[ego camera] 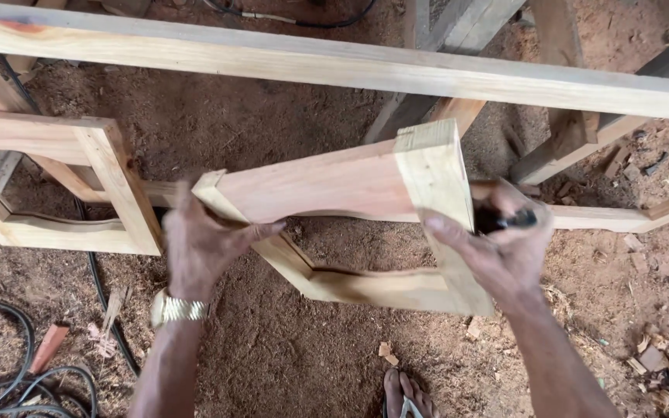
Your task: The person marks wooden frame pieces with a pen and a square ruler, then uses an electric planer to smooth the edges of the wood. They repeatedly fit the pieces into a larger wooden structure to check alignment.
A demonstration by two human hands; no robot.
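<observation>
Frame: small wooden frame [334, 193] with curved inner rails, tilted, held up over the sawdust floor [288, 356] between both hands.
Left hand: left hand [207, 244] clamped on the frame's left corner, thumb across the top rail; gold watch [176, 310] on the wrist.
Right hand: right hand [501, 248] closed round a dark tool [505, 220], fingers pressed on the frame's right upright.
Second frame: matching frame [79, 186] just left, resting behind.
Beam: long plank [334, 66] crossing above, apart from the held frame.
Floor: black cables [32, 379] at lower left; wood scraps [660, 364] at right; sandalled foot [404, 395] below.
</observation>
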